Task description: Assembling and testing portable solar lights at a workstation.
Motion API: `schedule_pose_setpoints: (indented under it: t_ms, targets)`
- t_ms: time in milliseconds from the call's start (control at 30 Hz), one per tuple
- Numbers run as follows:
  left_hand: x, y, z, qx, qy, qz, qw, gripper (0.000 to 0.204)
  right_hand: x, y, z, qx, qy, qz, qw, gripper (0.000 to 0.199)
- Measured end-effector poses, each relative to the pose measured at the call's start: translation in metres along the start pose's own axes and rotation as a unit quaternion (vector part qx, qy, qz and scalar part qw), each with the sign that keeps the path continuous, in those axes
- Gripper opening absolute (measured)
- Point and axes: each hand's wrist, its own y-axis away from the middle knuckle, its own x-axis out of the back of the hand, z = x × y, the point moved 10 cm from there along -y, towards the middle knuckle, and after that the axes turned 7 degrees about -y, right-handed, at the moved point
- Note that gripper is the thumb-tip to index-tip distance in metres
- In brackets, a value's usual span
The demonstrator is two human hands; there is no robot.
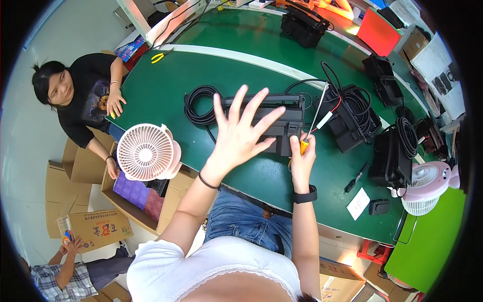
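My left hand [232,135] is raised with its fingers spread wide, holding nothing, in front of a black plastic case [289,117] with a latch on its front. It hides part of the case. A screwdriver [304,146] with a yellow-orange handle is gripped in my right hand [302,163], close to the case's front right corner. Its long thin shaft points up and away. A coil of black cable [188,106] lies left of the case. On the right sits another black box [347,133] with coiled cable, beside a red wire with a white sleeve [325,121].
A pale fan [146,151] stands at the table's left edge, a pink one [421,183] at the right. Yellow pliers [158,57] lie far left. A pen [356,178] and white card [358,203] lie right. A co-worker [88,90] leans at the left; another person [65,274] handles cartons [100,229].
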Motion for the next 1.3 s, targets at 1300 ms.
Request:
schedule_pose_setpoints:
  t_ms: [1300]
  targets:
    - [-0.056,-0.029,-0.081,0.147,0.062,0.033,0.987,0.02,-0.029,0.085,-0.112,0.139,0.43,-0.145,0.88,0.036]
